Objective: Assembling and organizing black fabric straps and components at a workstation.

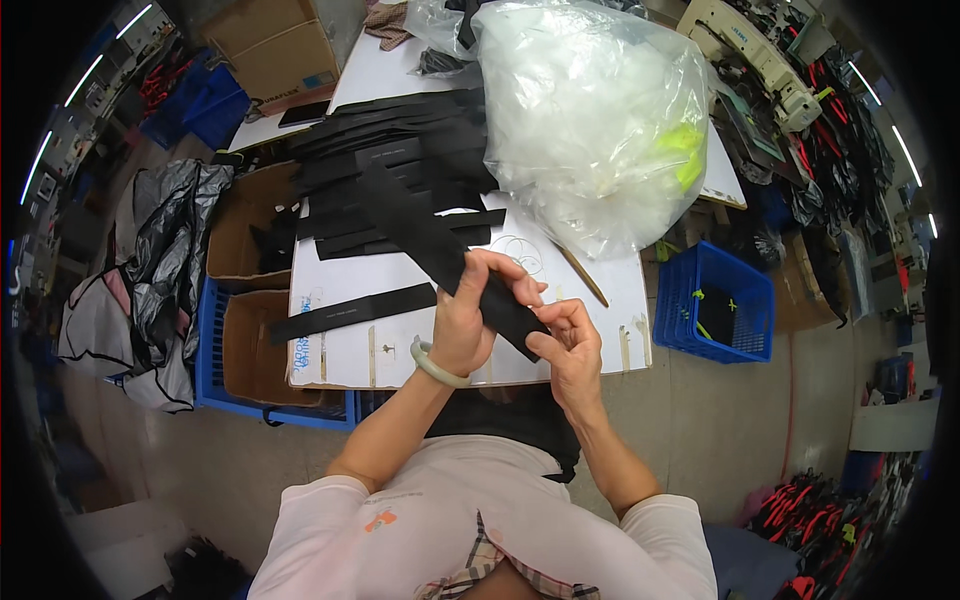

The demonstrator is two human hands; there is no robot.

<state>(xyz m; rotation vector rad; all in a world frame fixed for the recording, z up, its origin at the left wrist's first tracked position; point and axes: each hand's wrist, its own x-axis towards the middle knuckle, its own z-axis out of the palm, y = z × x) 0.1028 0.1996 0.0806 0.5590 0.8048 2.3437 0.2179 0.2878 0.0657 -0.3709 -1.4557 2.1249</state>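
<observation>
A wide black fabric strip (pixel 408 222) slants over the table between my hands, its far end over a pile of similar strips (pixel 345 150). My left hand (pixel 468 318), with a pale bangle at the wrist, is wrapped round the strip near its lower end. My right hand (pixel 572 350) pinches that lower end between thumb and fingers. To the left of my left hand, a single black strip (pixel 355 311) with a small printed mark lies flat on the white tabletop (pixel 430 372).
A big clear plastic bag (pixel 590 110) of white pieces stands at the back right, beside a brown pointed stick (pixel 582 275). Blue crates (pixel 715 300) stand right of the table. Cardboard boxes (pixel 262 345) sit at its left, and a sewing machine (pixel 750 60) is far right.
</observation>
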